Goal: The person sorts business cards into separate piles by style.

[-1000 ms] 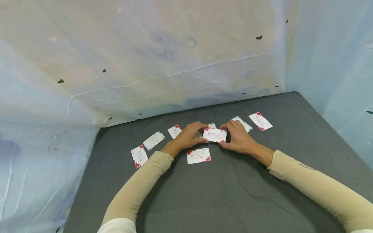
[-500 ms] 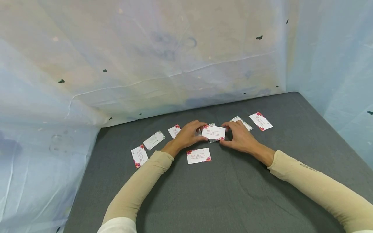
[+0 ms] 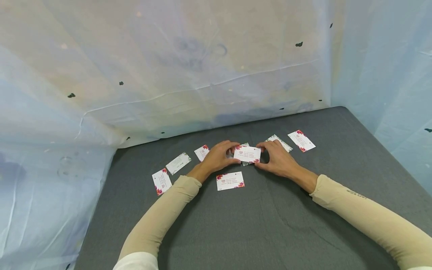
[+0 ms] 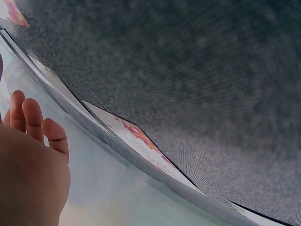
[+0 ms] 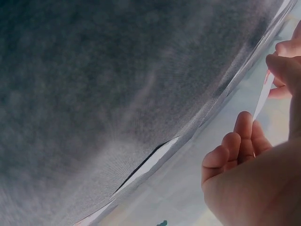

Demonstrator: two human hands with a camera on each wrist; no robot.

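Note:
Both hands hold one white card with red flower corners (image 3: pixel 248 154) just above the grey table (image 3: pixel 270 225). My left hand (image 3: pixel 219 155) pinches its left end and my right hand (image 3: pixel 275 157) pinches its right end. Another card peeks out from under the held one (image 3: pixel 245 144). In the right wrist view the held card (image 5: pixel 260 101) shows edge-on between the fingers (image 5: pixel 240 141). The left wrist view shows only curled fingers (image 4: pixel 33 125) and cards lying on the cloth (image 4: pixel 141 141).
More cards lie flat on the table: one near me (image 3: pixel 230 180), several to the left (image 3: pixel 161 180) (image 3: pixel 178 162) (image 3: pixel 202 152), two to the right (image 3: pixel 301 140) (image 3: pixel 281 142). A pale plastic sheet (image 3: pixel 168 75) walls in the back and both sides.
Both hands have carried the card a little up and away from me, and it sits slightly more level. The cards on the table have not moved.

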